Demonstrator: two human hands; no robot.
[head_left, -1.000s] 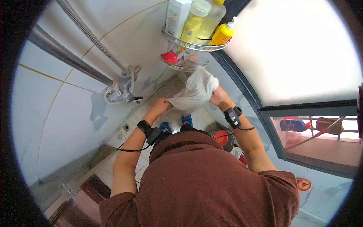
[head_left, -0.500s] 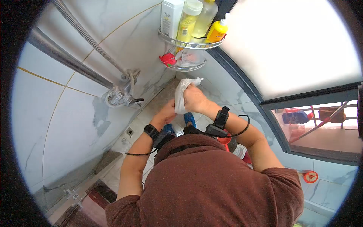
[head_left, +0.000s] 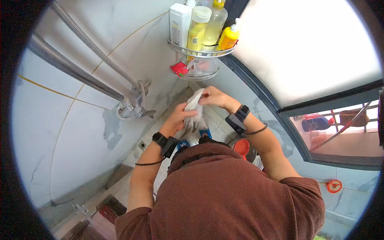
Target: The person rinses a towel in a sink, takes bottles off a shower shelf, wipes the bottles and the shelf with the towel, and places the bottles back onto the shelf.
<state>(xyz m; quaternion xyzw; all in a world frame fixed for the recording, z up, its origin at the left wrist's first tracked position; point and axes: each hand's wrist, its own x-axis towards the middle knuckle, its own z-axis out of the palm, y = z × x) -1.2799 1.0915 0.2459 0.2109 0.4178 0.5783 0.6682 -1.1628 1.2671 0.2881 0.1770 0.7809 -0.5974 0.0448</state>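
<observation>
A crumpled white cloth (head_left: 195, 107) hangs between both hands, in the middle of the head view, above the floor and my feet in blue footwear (head_left: 205, 133). My left hand (head_left: 179, 119) grips its left side, with the thumb and fingers closed against it. At its top right, my right hand (head_left: 216, 98) pinches the cloth between thumb and fingers. The lower end of the cloth dangles loosely in greyish folds.
A corner shelf (head_left: 196, 53) holds several bottles, with a lower tier (head_left: 200, 76) of small packets beneath. A shower tap (head_left: 130, 110) juts from the left wall. A dark-framed window (head_left: 280, 110) is on the right. A red dipper (head_left: 241, 147) sits by my right side.
The cloth has gone from a bunched strip to a looser, hanging shape. My right hand has shifted slightly right, and more of my left hand's fingers now show.
</observation>
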